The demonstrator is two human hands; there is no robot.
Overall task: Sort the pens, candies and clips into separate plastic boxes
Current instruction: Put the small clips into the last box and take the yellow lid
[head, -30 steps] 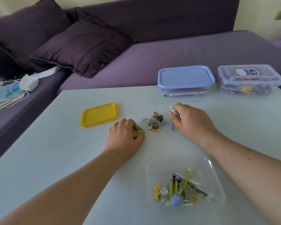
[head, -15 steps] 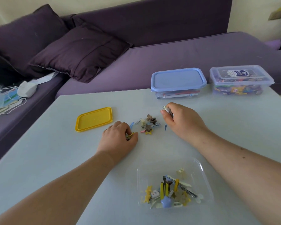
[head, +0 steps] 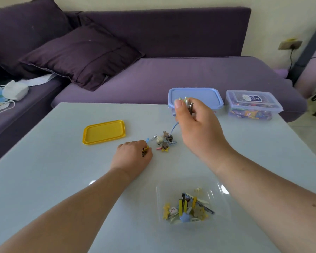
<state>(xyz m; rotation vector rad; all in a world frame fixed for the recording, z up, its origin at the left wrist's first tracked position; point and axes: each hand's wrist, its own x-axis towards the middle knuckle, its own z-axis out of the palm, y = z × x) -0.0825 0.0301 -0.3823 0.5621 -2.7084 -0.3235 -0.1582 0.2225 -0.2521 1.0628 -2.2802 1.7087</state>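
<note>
A small heap of loose clips (head: 164, 142) lies mid-table. My left hand (head: 132, 156) rests on the table just left of the heap and grips a few yellow and dark clips. My right hand (head: 195, 123) is raised above the heap, pinching several clips between thumb and fingers, a blue one dangling below. Near me stands an open clear box (head: 224, 203) with several clips inside. At the far edge are a blue-lidded box (head: 204, 95) with pens and a clear lidded box (head: 254, 105) of candies.
A yellow lid (head: 104, 132) lies on the white table (head: 44, 179), left of the heap. A purple sofa with cushions (head: 84, 55) runs behind the table. A white pouch and cables (head: 15, 90) sit on the sofa at left.
My right hand has lifted off the table with its clips and now hangs above the heap. My left hand stays by the heap, still holding clips.
</note>
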